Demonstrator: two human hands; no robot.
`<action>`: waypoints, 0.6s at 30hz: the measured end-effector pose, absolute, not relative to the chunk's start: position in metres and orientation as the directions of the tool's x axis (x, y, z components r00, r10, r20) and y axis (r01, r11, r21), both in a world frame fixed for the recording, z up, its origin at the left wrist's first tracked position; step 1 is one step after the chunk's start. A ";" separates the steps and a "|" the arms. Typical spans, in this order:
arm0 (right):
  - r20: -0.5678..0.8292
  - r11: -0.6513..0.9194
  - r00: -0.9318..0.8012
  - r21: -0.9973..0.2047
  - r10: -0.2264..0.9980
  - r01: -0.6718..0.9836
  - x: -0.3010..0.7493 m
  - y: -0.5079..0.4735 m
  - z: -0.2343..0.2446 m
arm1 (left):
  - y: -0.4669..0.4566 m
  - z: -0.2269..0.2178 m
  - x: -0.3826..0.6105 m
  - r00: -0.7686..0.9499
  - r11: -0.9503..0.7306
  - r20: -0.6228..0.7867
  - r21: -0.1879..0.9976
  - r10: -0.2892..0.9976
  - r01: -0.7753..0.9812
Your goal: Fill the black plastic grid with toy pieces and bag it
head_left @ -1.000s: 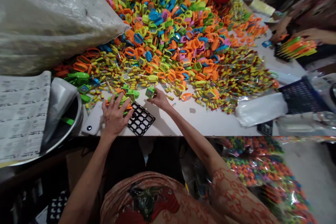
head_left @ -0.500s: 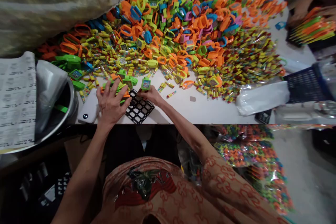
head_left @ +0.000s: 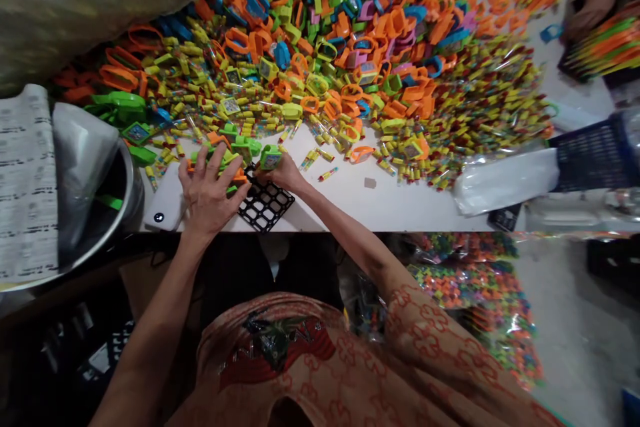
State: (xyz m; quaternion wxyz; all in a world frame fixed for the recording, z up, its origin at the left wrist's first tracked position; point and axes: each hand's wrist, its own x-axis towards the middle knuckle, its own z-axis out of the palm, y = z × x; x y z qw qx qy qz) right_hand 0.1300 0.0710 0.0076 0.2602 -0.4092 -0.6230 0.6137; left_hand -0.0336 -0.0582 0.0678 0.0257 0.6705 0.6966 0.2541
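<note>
My right hand point(head_left: 284, 172) pinches a green toy watch point(head_left: 271, 157) with a small picture on its square face, just above the far corner of a black grid tray point(head_left: 267, 203). The tray lies on the white table by the front edge. Left of it, my left hand point(head_left: 207, 192) is open, fingers spread over a small cluster of green and orange toy watches point(head_left: 245, 147). Its palm hides part of that cluster. A white phone point(head_left: 166, 199) lies beside my left hand.
Behind are heaped colourful toy watches point(head_left: 345, 33) and small yellow-labelled tubes point(head_left: 490, 100). A metal bucket point(head_left: 133, 193) stands left, below a large plastic bag point(head_left: 100, 7). Right are clear bags point(head_left: 505, 180), a dark blue basket point(head_left: 585, 153) and another person's hand point(head_left: 595, 7).
The green toy watch in my right hand has tilted and shifted slightly left. My left hand stays spread over the cluster. The whole view has shifted a little.
</note>
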 end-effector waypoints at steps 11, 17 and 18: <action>-0.060 0.357 -0.697 -0.826 0.714 0.437 0.130 0.059 0.019 | -0.055 0.069 -0.035 -0.064 -0.062 0.340 0.347 0.938 0.936; -0.130 0.452 -0.749 -0.726 0.650 0.518 0.120 0.057 0.030 | -0.054 0.075 -0.037 -0.005 -0.100 0.385 0.254 0.923 0.962; -0.134 0.438 -0.773 -0.758 0.620 0.483 0.125 0.065 0.032 | -0.055 0.075 -0.038 0.003 -0.107 0.393 0.242 0.919 0.964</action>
